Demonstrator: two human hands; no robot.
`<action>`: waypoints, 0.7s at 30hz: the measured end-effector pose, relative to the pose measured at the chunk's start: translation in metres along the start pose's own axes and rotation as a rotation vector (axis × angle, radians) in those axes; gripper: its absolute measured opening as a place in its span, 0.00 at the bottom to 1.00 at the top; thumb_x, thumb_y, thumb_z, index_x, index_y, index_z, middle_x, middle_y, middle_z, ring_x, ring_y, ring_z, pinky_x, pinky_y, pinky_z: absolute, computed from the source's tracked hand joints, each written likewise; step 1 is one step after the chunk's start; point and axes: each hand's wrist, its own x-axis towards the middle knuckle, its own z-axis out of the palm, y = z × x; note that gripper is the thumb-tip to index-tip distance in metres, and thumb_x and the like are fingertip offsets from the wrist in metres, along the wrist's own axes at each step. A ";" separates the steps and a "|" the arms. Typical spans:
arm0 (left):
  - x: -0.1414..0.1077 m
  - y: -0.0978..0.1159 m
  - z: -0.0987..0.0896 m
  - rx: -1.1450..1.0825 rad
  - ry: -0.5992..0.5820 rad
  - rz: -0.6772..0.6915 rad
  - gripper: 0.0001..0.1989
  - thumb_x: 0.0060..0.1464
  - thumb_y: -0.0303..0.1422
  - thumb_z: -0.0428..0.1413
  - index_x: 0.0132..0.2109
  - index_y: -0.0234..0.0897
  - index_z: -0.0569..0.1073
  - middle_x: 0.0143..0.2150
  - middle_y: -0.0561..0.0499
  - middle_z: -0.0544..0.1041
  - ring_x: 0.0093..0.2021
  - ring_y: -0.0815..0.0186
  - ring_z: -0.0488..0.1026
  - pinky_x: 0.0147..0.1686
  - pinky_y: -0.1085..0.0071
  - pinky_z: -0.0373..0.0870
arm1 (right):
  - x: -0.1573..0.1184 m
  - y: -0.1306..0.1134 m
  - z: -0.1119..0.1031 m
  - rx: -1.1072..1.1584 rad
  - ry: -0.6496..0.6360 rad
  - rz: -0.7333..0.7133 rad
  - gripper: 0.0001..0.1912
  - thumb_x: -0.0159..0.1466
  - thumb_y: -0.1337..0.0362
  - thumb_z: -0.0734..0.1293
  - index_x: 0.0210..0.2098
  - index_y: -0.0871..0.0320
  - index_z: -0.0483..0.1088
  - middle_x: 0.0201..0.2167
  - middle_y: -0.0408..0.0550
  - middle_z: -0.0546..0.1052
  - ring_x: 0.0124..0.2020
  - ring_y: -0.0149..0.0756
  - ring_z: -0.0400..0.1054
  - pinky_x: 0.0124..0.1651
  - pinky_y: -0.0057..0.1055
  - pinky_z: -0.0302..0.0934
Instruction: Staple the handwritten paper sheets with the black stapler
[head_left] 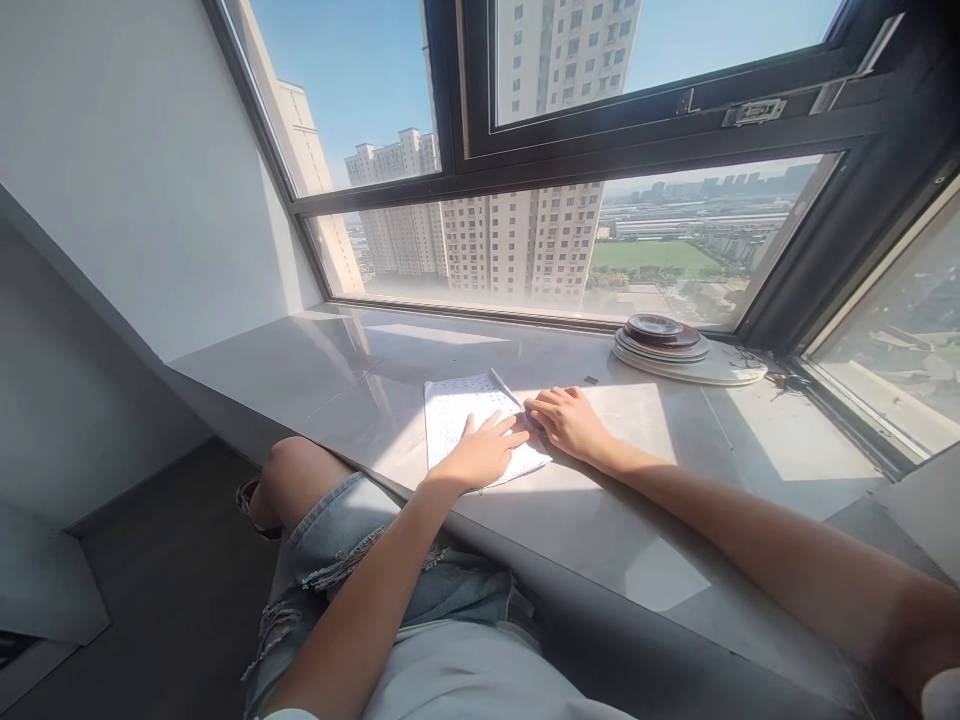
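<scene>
A sheet of white paper [456, 400] covered with small dark marks lies on the sunlit window ledge. My left hand [480, 452] rests flat on its lower part, fingers spread toward the right edge. My right hand [568, 420] is beside the paper's right edge, its fingers curled down at the ledge. What those fingers hold, if anything, is hidden. A thin pale strip [506, 388], perhaps a pen or a folded edge, slants along the upper right of the paper toward my right fingertips.
Stacked plates [660, 350] stand on a pale board [739, 372] by the window at the right. A small dark object [592, 380] lies beyond my right hand. The ledge's front edge runs beside my legs.
</scene>
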 end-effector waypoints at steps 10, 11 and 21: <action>-0.002 -0.001 0.000 0.006 -0.014 -0.019 0.29 0.71 0.30 0.41 0.74 0.53 0.64 0.82 0.51 0.51 0.82 0.51 0.43 0.76 0.31 0.37 | 0.002 -0.003 0.002 -0.027 0.032 0.025 0.16 0.77 0.64 0.56 0.44 0.54 0.76 0.38 0.52 0.77 0.41 0.44 0.65 0.45 0.39 0.47; -0.002 -0.001 0.000 0.004 -0.008 -0.018 0.30 0.72 0.30 0.40 0.75 0.53 0.63 0.82 0.52 0.51 0.82 0.51 0.43 0.76 0.32 0.37 | 0.002 -0.001 0.004 -0.023 0.060 0.070 0.17 0.77 0.64 0.55 0.45 0.54 0.76 0.38 0.51 0.77 0.41 0.44 0.65 0.45 0.39 0.48; 0.002 -0.005 0.009 -0.004 0.108 0.009 0.29 0.72 0.31 0.39 0.74 0.39 0.66 0.77 0.48 0.64 0.77 0.58 0.58 0.79 0.51 0.48 | -0.002 0.011 0.012 -0.092 0.159 0.343 0.17 0.78 0.62 0.56 0.46 0.52 0.76 0.39 0.53 0.79 0.43 0.48 0.66 0.43 0.40 0.48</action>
